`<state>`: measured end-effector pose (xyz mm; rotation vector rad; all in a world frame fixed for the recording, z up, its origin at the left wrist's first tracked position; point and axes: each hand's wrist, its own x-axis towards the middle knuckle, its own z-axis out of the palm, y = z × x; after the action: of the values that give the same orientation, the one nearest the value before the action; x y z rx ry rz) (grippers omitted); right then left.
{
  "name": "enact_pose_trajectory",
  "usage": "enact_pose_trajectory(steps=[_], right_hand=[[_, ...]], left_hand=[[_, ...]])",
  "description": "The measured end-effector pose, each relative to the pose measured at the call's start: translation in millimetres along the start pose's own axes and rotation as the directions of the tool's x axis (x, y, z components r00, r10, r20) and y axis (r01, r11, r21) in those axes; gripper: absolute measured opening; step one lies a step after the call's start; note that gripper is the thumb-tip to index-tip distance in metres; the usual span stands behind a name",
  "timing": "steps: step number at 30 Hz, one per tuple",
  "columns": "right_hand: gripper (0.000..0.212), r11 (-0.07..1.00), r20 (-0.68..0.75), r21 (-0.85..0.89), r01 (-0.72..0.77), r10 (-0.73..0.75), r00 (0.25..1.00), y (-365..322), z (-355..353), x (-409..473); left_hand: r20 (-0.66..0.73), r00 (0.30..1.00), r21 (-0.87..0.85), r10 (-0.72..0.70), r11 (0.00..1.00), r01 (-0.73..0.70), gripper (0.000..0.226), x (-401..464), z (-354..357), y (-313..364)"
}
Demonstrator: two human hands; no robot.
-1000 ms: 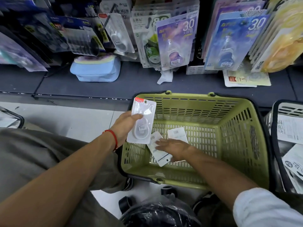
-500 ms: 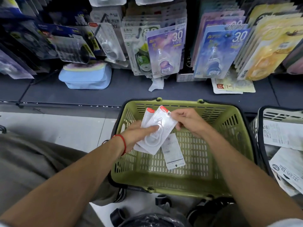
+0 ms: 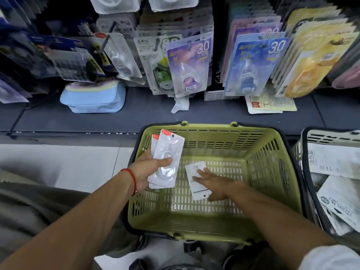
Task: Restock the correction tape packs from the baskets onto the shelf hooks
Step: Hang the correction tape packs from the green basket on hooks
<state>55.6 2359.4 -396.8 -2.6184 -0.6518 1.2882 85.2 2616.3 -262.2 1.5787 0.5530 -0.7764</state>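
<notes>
The green basket [image 3: 272, 172] stands on the floor below the shelf hooks [image 3: 106, 42], nearly emptied: one last correction tape pack [image 3: 196, 180] lies face-down on its slatted bottom, and the right hand [image 3: 212, 182] rests on it with fingers spread flat, gripping nothing yet. The left hand [image 3: 148, 170] clamps two packs [image 3: 167, 160] in a fan, thumb across the clear blister, above the basket's left wall. These packs look light, thin and glossy, likely slippery when stacked, so the flat one is probably best pried up by an edge and pinched at the stiff card margin, keeping the hang-hole end free for the hook
</notes>
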Motion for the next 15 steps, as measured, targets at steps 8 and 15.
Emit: enact_pose_trajectory(steps=[8, 15], right_hand=[[0.020, 0.866, -0.507, 0.426, 0.263, -0.013, 0.862, -3, -172, -128], [0.021, 0.721, -0.767, 0.549, 0.424, 0.232, 0.598, -34, -221, -209]], left_hand=[[0.097, 0.987, -0.031, 0.128, 0.992, -0.125, 0.049, -19, 13, 18], [0.363, 0.843, -0.290, 0.396, 0.908, -0.301, 0.055, -70, 64, 78]])
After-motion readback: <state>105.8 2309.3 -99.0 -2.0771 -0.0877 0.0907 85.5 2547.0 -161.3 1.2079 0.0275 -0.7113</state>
